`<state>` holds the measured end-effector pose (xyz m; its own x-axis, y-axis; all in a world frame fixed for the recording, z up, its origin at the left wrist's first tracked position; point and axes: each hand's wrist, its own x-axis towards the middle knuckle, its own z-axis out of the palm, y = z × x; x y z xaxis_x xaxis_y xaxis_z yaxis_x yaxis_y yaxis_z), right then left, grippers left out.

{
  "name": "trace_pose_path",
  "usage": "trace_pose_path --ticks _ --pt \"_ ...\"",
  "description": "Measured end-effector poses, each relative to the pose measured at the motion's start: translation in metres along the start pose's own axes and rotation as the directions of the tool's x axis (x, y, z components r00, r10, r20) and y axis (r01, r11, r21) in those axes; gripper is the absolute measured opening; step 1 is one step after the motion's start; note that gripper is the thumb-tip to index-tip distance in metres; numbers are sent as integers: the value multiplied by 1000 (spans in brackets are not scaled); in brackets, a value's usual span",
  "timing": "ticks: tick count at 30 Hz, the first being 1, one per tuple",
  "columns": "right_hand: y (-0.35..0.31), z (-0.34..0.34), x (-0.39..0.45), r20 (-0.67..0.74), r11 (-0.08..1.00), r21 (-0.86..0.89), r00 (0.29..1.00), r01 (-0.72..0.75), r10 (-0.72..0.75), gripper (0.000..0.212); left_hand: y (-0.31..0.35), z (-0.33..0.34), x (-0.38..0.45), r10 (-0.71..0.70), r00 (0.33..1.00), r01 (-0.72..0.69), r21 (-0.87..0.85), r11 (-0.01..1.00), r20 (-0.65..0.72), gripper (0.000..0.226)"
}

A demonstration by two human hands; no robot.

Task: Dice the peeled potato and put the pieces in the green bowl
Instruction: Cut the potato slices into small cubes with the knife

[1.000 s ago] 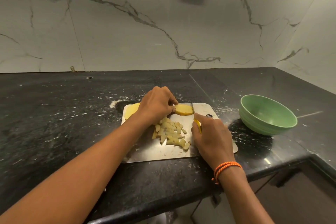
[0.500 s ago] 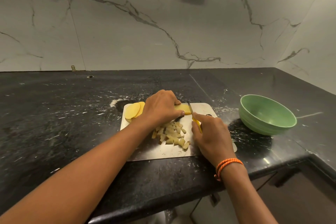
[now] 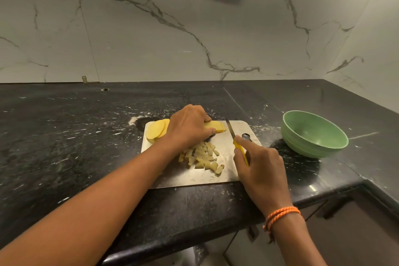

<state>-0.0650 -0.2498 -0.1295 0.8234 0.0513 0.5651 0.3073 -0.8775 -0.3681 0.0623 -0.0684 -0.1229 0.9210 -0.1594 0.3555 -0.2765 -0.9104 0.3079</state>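
Midway: diced pale potato cubes (image 3: 203, 157) lie on the steel cutting board (image 3: 216, 176); left hand (image 3: 187, 125) grips uncut yellow potato slices (image 3: 216, 127), right hand (image 3: 259, 162) grasps the yellow-handled knife (image 3: 234, 136); the green bowl (image 3: 314, 135), right of the board, holds nothing.

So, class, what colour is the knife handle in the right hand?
Yellow; the knife handle shows best in the head view.

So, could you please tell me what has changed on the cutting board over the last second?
The left hand slid right along the potato slices, now covering more of them, and more of the slices shows at its left. The knife in the right hand sits just past the stack's right end. The diced pieces, cutting board and empty green bowl stayed put.
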Motion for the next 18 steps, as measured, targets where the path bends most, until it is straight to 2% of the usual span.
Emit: trace_pose_path --ticks 3,9,18 --pt "0 13 15 3 1000 3 1000 -5 5 37 0 -1 -1 12 1000 -12 -4 1000 1 54" --pt "1 25 30 149 999 -39 989 20 -13 31 0 1 0 3 1000 -3 10 1000 0 51" --pt "3 6 3 177 1000 22 984 8 -12 31 3 2 -4 -19 998 21 44 999 -65 50"
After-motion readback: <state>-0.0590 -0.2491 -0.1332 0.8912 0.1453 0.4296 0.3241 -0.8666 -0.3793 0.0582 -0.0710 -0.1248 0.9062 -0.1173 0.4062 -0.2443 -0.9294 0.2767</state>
